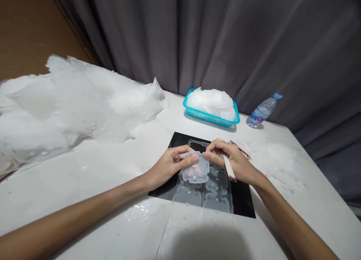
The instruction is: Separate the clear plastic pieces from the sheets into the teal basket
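Observation:
My left hand (177,160) is closed on a translucent, roughly square plastic piece (199,171) with notched edges, thumb flat on its face. At the piece's upper right edge, the fingertips of my right hand (228,158) are pinched together. A slim white tool with a reddish end (229,169) is tucked in that same hand; its kind is not clear. Beneath both hands, a clear plastic sheet with moulded square pieces (217,201) lies across a black mat (244,203). Fingers partly hide the sheet's upper part.
A big heap of translucent white pieces (70,102) covers the table's left. Behind the mat stand a turquoise basket (210,117) piled with white pieces and a water bottle (262,111). Scraps (278,160) and a dark-tipped, red-handled tool (245,153) lie on the right, before a grey curtain (208,38).

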`<state>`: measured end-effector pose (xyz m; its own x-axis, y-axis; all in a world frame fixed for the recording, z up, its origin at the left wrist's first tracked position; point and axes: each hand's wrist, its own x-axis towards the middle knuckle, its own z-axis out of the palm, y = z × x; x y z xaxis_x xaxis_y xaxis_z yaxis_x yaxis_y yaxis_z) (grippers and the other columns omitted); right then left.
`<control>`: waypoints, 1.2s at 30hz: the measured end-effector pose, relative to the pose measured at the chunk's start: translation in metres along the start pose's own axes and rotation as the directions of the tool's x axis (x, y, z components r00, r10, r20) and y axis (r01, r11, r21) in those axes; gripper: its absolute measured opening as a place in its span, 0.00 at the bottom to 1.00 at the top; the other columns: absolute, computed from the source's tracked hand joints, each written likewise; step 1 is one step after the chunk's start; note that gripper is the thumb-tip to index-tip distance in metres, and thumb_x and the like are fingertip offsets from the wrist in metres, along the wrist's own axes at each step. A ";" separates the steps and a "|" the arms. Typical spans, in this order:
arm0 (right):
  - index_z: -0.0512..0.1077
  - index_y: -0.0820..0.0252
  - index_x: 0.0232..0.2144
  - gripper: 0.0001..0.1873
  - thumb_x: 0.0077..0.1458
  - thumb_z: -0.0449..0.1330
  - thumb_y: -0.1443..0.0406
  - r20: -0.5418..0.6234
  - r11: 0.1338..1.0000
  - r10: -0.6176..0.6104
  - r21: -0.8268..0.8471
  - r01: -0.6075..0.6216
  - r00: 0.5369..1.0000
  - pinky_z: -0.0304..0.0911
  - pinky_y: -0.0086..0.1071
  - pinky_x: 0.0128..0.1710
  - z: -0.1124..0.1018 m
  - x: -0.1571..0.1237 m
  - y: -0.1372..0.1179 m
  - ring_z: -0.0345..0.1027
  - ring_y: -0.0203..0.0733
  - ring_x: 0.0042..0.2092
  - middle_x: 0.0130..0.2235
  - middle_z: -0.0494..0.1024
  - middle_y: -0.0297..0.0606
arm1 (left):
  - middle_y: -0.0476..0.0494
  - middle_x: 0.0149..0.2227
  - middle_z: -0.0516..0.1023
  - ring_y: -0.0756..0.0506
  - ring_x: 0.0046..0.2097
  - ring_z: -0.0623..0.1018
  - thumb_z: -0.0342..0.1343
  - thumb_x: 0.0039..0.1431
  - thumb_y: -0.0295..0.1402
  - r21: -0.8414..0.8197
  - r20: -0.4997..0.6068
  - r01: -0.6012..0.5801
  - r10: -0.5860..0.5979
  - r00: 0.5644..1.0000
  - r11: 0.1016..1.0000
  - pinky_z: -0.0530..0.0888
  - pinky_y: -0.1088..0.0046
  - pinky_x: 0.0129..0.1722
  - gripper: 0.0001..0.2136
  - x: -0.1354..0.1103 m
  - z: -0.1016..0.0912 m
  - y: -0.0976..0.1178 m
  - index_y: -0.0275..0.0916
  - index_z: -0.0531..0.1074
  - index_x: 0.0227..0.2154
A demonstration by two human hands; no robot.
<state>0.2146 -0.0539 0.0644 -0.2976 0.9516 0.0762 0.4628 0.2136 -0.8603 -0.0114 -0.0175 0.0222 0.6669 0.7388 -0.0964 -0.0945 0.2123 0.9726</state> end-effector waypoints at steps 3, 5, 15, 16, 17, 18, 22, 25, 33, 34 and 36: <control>0.74 0.56 0.34 0.15 0.67 0.61 0.53 -0.003 1.000 0.001 0.003 -0.001 1.000 0.60 0.34 0.38 0.000 0.000 0.002 0.63 0.39 0.35 0.33 0.69 0.32 | 0.47 0.31 0.84 0.50 0.31 0.80 0.65 0.64 0.43 -0.012 0.006 0.010 -0.010 1.000 1.000 0.76 0.76 0.33 0.14 0.000 0.000 0.000 0.35 0.76 0.39; 0.75 0.56 0.34 0.14 0.67 0.61 0.54 -0.011 1.000 -0.004 -0.019 0.003 1.000 0.60 0.34 0.38 0.000 0.000 0.003 0.63 0.39 0.36 0.33 0.69 0.32 | 0.46 0.32 0.84 0.50 0.31 0.80 0.65 0.65 0.43 -0.009 0.005 0.010 -0.009 1.000 1.000 0.76 0.76 0.33 0.14 0.000 0.000 0.000 0.35 0.75 0.38; 0.75 0.55 0.35 0.19 0.66 0.60 0.48 0.002 0.999 0.033 -0.024 -0.033 0.999 0.64 0.35 0.37 0.002 0.001 0.013 0.63 0.40 0.36 0.36 0.66 0.34 | 0.45 0.33 0.86 0.51 0.31 0.82 0.65 0.66 0.40 -0.015 0.012 -0.018 0.018 1.000 1.000 0.77 0.78 0.34 0.12 0.001 -0.002 -0.005 0.35 0.75 0.39; 0.75 0.55 0.35 0.19 0.66 0.60 0.48 0.008 0.999 0.041 -0.019 -0.041 0.999 0.64 0.35 0.37 0.003 0.002 0.014 0.64 0.40 0.36 0.36 0.66 0.34 | 0.45 0.33 0.86 0.51 0.31 0.82 0.65 0.66 0.40 -0.017 0.012 -0.016 0.017 1.000 1.000 0.77 0.78 0.34 0.12 0.001 -0.003 -0.006 0.35 0.75 0.39; 0.75 0.55 0.35 0.19 0.66 0.60 0.48 0.011 0.999 0.048 -0.014 -0.048 0.999 0.65 0.35 0.36 0.003 0.002 0.015 0.64 0.40 0.36 0.36 0.67 0.35 | 0.44 0.33 0.86 0.50 0.31 0.82 0.65 0.65 0.40 -0.020 0.014 -0.013 0.013 1.000 1.000 0.78 0.77 0.34 0.12 0.001 -0.003 -0.006 0.35 0.75 0.39; 0.75 0.55 0.35 0.18 0.66 0.60 0.48 0.013 0.999 0.052 -0.009 -0.052 0.999 0.65 0.34 0.36 0.003 0.002 0.016 0.64 0.40 0.36 0.37 0.67 0.35 | 0.43 0.34 0.87 0.50 0.31 0.83 0.65 0.65 0.40 -0.024 0.018 -0.006 0.007 1.000 1.000 0.78 0.77 0.34 0.12 0.001 -0.003 -0.007 0.34 0.75 0.38; 0.75 0.55 0.35 0.15 0.67 0.60 0.52 0.002 0.999 0.049 -0.008 -0.049 0.999 0.64 0.33 0.37 0.003 0.002 0.020 0.63 0.39 0.36 0.36 0.67 0.34 | 0.40 0.35 0.88 0.48 0.32 0.84 0.66 0.64 0.40 -0.021 0.043 0.011 -0.010 0.999 1.000 0.80 0.74 0.35 0.13 0.001 -0.002 -0.006 0.34 0.74 0.38; 0.75 0.56 0.34 0.15 0.68 0.60 0.53 0.007 0.999 0.041 -0.017 -0.041 0.999 0.62 0.33 0.39 0.004 0.002 0.022 0.63 0.38 0.36 0.35 0.68 0.33 | 0.39 0.35 0.88 0.48 0.31 0.84 0.66 0.65 0.39 0.000 0.048 0.008 -0.008 0.999 1.000 0.80 0.75 0.34 0.12 -0.001 -0.001 -0.004 0.35 0.73 0.38; 0.76 0.57 0.36 0.13 0.68 0.60 0.55 0.014 0.998 0.008 -0.059 -0.007 1.000 0.60 0.34 0.39 0.003 0.003 0.020 0.65 0.39 0.36 0.34 0.70 0.33 | 0.40 0.38 0.88 0.46 0.35 0.86 0.63 0.67 0.41 0.030 0.046 0.015 -0.016 0.999 0.999 0.80 0.73 0.37 0.13 -0.004 0.000 -0.006 0.38 0.70 0.42; 0.76 0.57 0.36 0.14 0.68 0.60 0.55 0.012 0.998 0.003 -0.063 -0.002 1.000 0.60 0.33 0.39 0.002 0.003 0.020 0.64 0.39 0.36 0.34 0.70 0.33 | 0.40 0.38 0.88 0.46 0.36 0.86 0.63 0.67 0.41 0.029 0.049 0.018 -0.019 0.999 0.999 0.80 0.72 0.37 0.13 -0.004 -0.001 -0.007 0.38 0.69 0.43; 0.76 0.57 0.35 0.14 0.68 0.60 0.55 0.011 0.997 -0.007 -0.076 0.008 1.000 0.60 0.33 0.38 0.001 0.004 0.020 0.64 0.39 0.35 0.34 0.70 0.33 | 0.40 0.39 0.88 0.45 0.37 0.86 0.64 0.67 0.41 0.031 0.061 0.026 -0.028 0.998 0.999 0.80 0.72 0.38 0.14 -0.005 -0.004 -0.008 0.38 0.69 0.45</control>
<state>0.2219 -0.0465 0.0470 -0.3097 0.9477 0.0768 0.5224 0.2371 -0.8191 -0.0167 -0.0206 0.0141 0.7135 0.6919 -0.1106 -0.0539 0.2117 0.9759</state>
